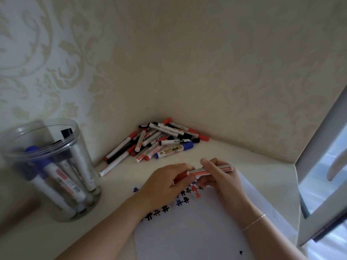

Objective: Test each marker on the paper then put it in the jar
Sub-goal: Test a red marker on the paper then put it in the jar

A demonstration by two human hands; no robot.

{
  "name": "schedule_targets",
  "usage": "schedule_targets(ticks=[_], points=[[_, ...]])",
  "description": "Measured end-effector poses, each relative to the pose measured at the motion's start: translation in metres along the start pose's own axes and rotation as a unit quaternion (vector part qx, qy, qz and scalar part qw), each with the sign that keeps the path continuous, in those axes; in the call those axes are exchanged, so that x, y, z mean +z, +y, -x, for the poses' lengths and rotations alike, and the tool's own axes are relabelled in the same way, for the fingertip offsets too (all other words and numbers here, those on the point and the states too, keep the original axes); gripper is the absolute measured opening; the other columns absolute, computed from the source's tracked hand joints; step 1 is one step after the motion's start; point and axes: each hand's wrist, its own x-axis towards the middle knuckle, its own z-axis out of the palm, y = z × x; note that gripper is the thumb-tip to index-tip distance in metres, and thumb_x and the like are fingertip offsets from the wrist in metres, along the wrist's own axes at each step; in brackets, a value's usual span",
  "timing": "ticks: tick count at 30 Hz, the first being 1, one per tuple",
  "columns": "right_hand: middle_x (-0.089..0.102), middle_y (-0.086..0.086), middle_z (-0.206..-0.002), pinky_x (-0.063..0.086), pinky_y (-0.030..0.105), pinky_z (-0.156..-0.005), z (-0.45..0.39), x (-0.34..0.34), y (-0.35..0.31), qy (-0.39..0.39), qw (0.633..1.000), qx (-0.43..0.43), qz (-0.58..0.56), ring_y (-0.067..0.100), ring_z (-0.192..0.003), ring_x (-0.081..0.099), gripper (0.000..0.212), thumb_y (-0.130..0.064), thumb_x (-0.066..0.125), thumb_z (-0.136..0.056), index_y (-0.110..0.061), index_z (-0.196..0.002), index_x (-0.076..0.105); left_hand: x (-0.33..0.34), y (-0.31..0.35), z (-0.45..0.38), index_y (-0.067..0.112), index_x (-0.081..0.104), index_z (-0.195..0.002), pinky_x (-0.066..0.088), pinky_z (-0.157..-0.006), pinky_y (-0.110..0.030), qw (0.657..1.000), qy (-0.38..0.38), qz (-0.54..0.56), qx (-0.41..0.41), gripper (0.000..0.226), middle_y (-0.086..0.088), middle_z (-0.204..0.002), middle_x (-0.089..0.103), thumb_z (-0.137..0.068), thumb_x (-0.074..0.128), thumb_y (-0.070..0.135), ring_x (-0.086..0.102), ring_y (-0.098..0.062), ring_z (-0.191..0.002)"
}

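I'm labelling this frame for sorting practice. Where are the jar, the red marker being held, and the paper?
jar (82, 177): head view, clear side wall.
red marker (216, 170): head view, barrel between both hands.
paper (197, 231): head view, bare white area.

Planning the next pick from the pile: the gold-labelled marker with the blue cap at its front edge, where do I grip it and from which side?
Grip the gold-labelled marker mid-barrel, coming from above on the near side. It lies flat at the pile's front edge, its barrel exposed, with other markers crowding behind it.
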Motion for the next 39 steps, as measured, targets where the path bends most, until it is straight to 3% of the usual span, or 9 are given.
schedule_targets(ticks=[3,6,11,19,27,30,34,36,39], points=[[0.052,0.012,-0.047,0.039,0.022,-0.038,0.0,-0.004,0.0,0.097,0.993,-0.055,-0.029,0.021,-0.035,0.044,0.027,-0.026,0.064,-0.084,-0.003,-0.072,0.06,-0.002,0.005,0.0,0.026,0.065,-0.096,0.043,-0.054,-0.031,0.997,0.026,0.066,-0.038,0.025,0.002,-0.066,0.059,-0.096,0.049,0.045,0.052,-0.015,-0.055],[0.04,0.004,-0.043,0.027,0.022,-0.04,-0.004,-0.009,0.007,0.164,0.974,-0.128,0.092,0.015,-0.038,0.032,0.031,-0.018,0.059,-0.092,-0.006,-0.065,0.049,-0.003,0.004,0.0,0.021,0.069,-0.082,0.042,-0.052,-0.03,0.994,0.064,0.063,-0.064,0.035,0.001,-0.061,0.062,-0.089,0.05,0.05,0.055,-0.016,-0.052],[0.023,-0.007,-0.048,0.017,0.021,-0.045,0.002,0.004,0.014,0.118,0.921,-0.204,0.31,0.007,-0.048,0.021,0.047,-0.012,0.057,-0.092,-0.013,-0.056,0.028,0.003,0.012,0.0,0.013,0.068,-0.058,0.041,-0.05,-0.013,0.977,0.157,0.08,-0.122,0.049,0.005,-0.046,0.059,-0.091,0.053,0.047,0.05,-0.003,-0.039],[0.019,-0.007,-0.046,0.013,0.018,-0.044,0.011,0.012,0.008,0.085,0.917,-0.237,0.31,0.007,-0.047,0.016,0.051,-0.007,0.056,-0.092,-0.018,-0.053,0.024,0.007,0.016,0.004,0.019,0.048,-0.041,0.035,-0.046,-0.021,0.967,0.211,0.067,-0.129,0.053,0.005,-0.036,0.042,-0.093,0.053,0.026,0.039,-0.008,-0.035],[0.035,-0.006,-0.04,0.021,0.026,-0.044,-0.023,0.024,-0.041,0.069,0.959,-0.14,0.237,0.014,-0.043,0.026,0.047,-0.022,0.053,-0.095,0.006,-0.058,0.049,-0.051,0.055,-0.012,0.016,0.062,-0.082,0.037,-0.042,-0.021,0.98,0.163,0.067,-0.088,0.034,0.0,-0.059,0.057,-0.094,0.048,0.045,0.045,-0.01,-0.044],[0.034,0.002,-0.045,0.021,0.025,-0.043,-0.041,0.058,-0.059,0.028,0.986,-0.093,0.134,0.016,-0.041,0.027,0.045,-0.025,0.05,-0.096,-0.003,-0.056,0.049,-0.101,0.067,-0.013,0.017,0.058,-0.088,0.047,-0.049,-0.023,0.949,0.283,0.102,-0.094,0.017,0.002,-0.067,0.066,-0.086,0.066,0.032,0.06,-0.011,-0.056],[0.048,0.001,-0.044,0.035,0.021,-0.039,-0.056,0.116,-0.068,-0.113,0.98,-0.053,0.154,0.015,-0.037,0.044,0.046,-0.035,0.044,-0.098,-0.007,-0.065,0.056,-0.147,0.076,0.002,0.02,0.054,-0.098,0.055,-0.057,-0.026,0.919,0.389,0.042,-0.044,0.009,0.006,-0.081,0.071,-0.092,0.06,0.021,0.069,-0.005,-0.075],[0.065,0.009,-0.065,0.052,0.031,-0.054,-0.066,0.137,-0.059,-0.158,0.942,-0.091,0.281,0.024,-0.056,0.062,0.03,-0.026,0.041,-0.1,-0.006,-0.089,0.061,-0.166,0.077,0.015,0.021,0.05,-0.109,0.057,-0.067,-0.032,0.894,0.443,-0.062,-0.024,0.013,0.008,-0.087,0.069,-0.096,0.053,0.021,0.067,-0.002,-0.079],[0.059,0.009,-0.119,0.053,0.036,-0.082,-0.083,0.148,-0.027,-0.202,0.75,-0.223,0.59,0.029,-0.102,0.061,0.037,-0.008,0.041,-0.094,-0.02,-0.128,0.048,-0.193,0.08,0.037,0.017,0.045,-0.124,0.045,-0.062,-0.024,0.823,0.528,-0.207,-0.005,0.026,0.017,-0.079,0.059,-0.099,0.043,0.024,0.057,-0.007,-0.063]])
